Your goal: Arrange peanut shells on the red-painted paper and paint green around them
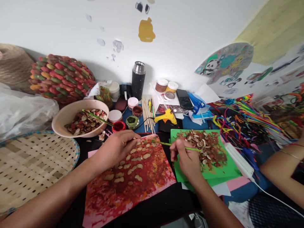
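On the dark table, just in front of the person, a pink sheet (133,180) is seen, daubed over most of its face with red, orange and dark green paint; only its edges remain bare pink. Pale, unpainted peanut shells (133,164) are scattered in loose rows across its upper half, each lying flat on the paint. The left hand (114,148) is laid on the sheet's upper left corner, fingers curled shut around what appears to be a shell at the fingertips; the pinched item is too small to be identified with certainty. The right hand (187,158) is clenched around a green brush (175,146), held nearly level, its tip pointing left over the sheet's upper right corner. Beside the right hand, a green sheet (220,167) is covered with painted brownish shell pieces. A bowl (71,110) of painted shells with a second brush resting in it is placed to the upper left, and small paint pots, a yellow glue gun (166,116) and a black flask (138,79) are noted behind. Another person's forearm (282,171) is seen at the right edge.
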{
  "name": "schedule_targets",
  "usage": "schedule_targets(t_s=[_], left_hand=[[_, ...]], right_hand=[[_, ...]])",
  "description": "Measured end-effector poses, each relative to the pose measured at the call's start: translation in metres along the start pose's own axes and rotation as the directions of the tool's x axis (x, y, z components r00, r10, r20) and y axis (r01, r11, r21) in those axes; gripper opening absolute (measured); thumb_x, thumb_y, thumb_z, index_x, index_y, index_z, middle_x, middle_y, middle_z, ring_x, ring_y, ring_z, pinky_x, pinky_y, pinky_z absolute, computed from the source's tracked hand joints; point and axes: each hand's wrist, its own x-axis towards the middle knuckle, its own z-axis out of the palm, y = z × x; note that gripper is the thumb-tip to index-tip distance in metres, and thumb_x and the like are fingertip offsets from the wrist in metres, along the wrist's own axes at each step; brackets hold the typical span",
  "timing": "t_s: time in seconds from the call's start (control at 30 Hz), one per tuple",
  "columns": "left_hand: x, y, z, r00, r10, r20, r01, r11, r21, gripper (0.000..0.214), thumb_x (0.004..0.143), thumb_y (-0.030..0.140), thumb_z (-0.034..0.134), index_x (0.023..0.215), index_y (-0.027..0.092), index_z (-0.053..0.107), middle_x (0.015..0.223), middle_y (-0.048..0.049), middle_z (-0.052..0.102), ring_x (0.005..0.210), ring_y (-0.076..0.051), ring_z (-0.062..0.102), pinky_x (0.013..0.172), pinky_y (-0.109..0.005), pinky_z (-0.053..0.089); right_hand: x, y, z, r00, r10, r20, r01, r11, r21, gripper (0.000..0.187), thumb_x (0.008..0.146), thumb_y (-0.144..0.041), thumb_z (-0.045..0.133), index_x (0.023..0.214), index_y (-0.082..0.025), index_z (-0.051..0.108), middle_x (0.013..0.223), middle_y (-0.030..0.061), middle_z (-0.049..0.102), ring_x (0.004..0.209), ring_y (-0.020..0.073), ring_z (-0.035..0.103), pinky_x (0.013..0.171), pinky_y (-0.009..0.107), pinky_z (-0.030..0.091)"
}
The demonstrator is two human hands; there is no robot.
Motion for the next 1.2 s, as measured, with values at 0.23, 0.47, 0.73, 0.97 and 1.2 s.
schedule_targets(t_s=[0.23,0.47,0.73,0.97,1.2], left_hand=[[0.005,0.019,0.011,0.994,0.106,0.013,-0.105,0.994,-0.035,0.027,0.112,0.029,0.054,0.107,0.022,0.079,0.101,-0.0049,0.082,0.088,-0.018,0.078,0.082,-0.028,0.059],[0.014,0.025,0.022,0.986,0.163,0.022,-0.163,0.986,-0.027,0.031,0.113,0.033,0.052,0.103,0.021,0.079,0.097,-0.0065,0.081,0.088,-0.019,0.076,0.081,-0.028,0.058],[0.040,0.027,0.019,0.998,0.063,-0.016,-0.064,0.989,-0.135,0.025,0.110,0.033,0.057,0.103,0.022,0.079,0.100,-0.0034,0.083,0.092,-0.019,0.078,0.087,-0.029,0.057],[0.053,0.013,0.031,0.987,0.062,0.148,-0.053,0.996,-0.066,0.030,0.110,0.034,0.052,0.102,0.021,0.078,0.102,-0.0057,0.083,0.092,-0.021,0.077,0.086,-0.031,0.058],[0.049,0.009,0.022,0.991,0.043,0.126,-0.039,0.999,-0.027,0.033,0.111,0.039,0.051,0.101,0.022,0.077,0.099,-0.0051,0.082,0.091,-0.021,0.077,0.084,-0.030,0.056]], right_hand=[[-0.008,0.004,-0.015,0.997,0.053,-0.057,-0.051,0.998,0.033,0.063,0.096,-0.081,0.068,0.075,-0.021,0.068,0.053,-0.0006,0.060,0.044,0.0147,0.057,0.043,0.023,0.042],[-0.009,0.011,-0.007,0.998,0.044,-0.034,-0.042,0.998,0.042,0.063,0.099,-0.080,0.064,0.077,-0.021,0.069,0.053,-0.0014,0.059,0.045,0.0144,0.056,0.043,0.024,0.041],[-0.001,0.008,0.010,0.999,0.024,0.039,-0.026,0.998,0.057,0.062,0.101,-0.078,0.063,0.077,-0.022,0.070,0.053,-0.0023,0.059,0.045,0.0145,0.057,0.046,0.024,0.045],[-0.006,0.011,0.003,0.999,0.028,0.039,-0.030,0.998,0.058,0.063,0.101,-0.077,0.063,0.076,-0.021,0.071,0.053,-0.0018,0.059,0.044,0.0139,0.057,0.045,0.024,0.042],[-0.007,0.012,-0.008,0.997,0.056,-0.045,-0.052,0.996,0.077,0.064,0.096,-0.081,0.068,0.076,-0.020,0.070,0.051,-0.0020,0.057,0.044,0.0135,0.055,0.044,0.024,0.041]])
